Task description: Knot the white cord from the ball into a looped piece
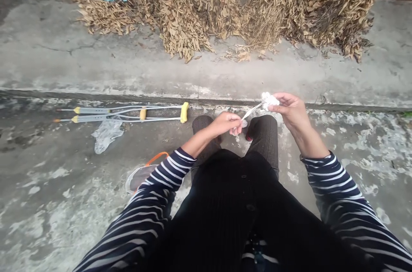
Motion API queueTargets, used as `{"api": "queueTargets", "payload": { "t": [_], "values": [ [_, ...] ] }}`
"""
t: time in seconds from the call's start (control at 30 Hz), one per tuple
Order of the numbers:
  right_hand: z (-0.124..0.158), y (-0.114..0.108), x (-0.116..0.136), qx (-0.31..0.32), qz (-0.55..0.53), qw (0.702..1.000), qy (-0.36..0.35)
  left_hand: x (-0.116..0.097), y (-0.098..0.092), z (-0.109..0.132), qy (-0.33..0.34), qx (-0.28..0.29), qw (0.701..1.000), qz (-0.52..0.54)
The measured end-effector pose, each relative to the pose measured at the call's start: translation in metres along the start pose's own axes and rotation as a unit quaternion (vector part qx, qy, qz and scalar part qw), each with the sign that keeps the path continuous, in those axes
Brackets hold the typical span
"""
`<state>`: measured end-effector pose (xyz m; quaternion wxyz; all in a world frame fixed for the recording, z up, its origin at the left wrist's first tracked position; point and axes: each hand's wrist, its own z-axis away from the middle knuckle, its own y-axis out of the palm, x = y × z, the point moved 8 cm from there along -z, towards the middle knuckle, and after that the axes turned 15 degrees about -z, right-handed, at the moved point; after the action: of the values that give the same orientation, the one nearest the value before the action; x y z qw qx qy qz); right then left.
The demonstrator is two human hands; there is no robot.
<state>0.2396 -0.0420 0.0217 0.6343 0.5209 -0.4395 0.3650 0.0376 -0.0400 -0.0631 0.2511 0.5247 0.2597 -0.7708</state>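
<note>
My right hand (292, 110) pinches a white, crumpled, fluffy-looking bunch (269, 100) between thumb and fingers; its exact kind is unclear. From that bunch a thin pale strip (252, 110) runs down to my left hand (228, 123), whose fingers are closed on its lower end. A small clear piece, perhaps plastic (244, 123), shows beside the left fingertips, and I cannot tell whether it is joined to the strip. Both hands are held up in front of my knees, a short way apart.
A pair of metal crutches (128, 114) with yellow pads lies at left along the concrete step (199, 79). Near them are a clear plastic bag (107, 134) and an orange-handled item (140, 177), partly behind my sleeve. Dried leafy stalks (209, 6) are heaped on the step.
</note>
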Motion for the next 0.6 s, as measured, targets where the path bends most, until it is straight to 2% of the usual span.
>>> {"api": "queueTargets", "payload": {
  "t": [0.07, 0.13, 0.23, 0.33, 0.4, 0.47, 0.53, 0.6],
  "values": [
    [0.001, -0.014, 0.003, -0.016, -0.022, 1.000, -0.004, 0.016, -0.020, 0.008, -0.032, 0.031, 0.998, -0.054],
    [0.002, -0.027, 0.008, -0.018, -0.035, 0.999, -0.004, 0.027, -0.048, 0.014, -0.058, 0.041, 0.993, -0.098],
    [0.006, -0.043, 0.026, -0.009, -0.041, 0.999, -0.019, 0.028, -0.096, 0.014, -0.087, 0.053, 0.978, -0.183],
    [0.015, -0.058, 0.057, -0.015, -0.048, 0.997, -0.065, 0.007, -0.157, 0.008, -0.122, 0.020, 0.943, -0.308],
    [0.025, -0.069, 0.081, -0.022, -0.058, 0.993, -0.105, -0.018, -0.203, 0.009, -0.136, -0.039, 0.915, -0.378],
    [0.037, -0.079, 0.101, -0.031, -0.070, 0.987, -0.140, -0.042, -0.245, 0.015, -0.145, -0.090, 0.898, -0.405],
    [0.047, -0.085, 0.110, -0.043, -0.082, 0.984, -0.152, -0.064, -0.279, 0.022, -0.141, -0.138, 0.893, -0.404],
    [0.052, -0.080, 0.106, -0.045, -0.087, 0.987, -0.126, -0.088, -0.306, 0.023, -0.119, -0.209, 0.879, -0.411]
  ]
}}
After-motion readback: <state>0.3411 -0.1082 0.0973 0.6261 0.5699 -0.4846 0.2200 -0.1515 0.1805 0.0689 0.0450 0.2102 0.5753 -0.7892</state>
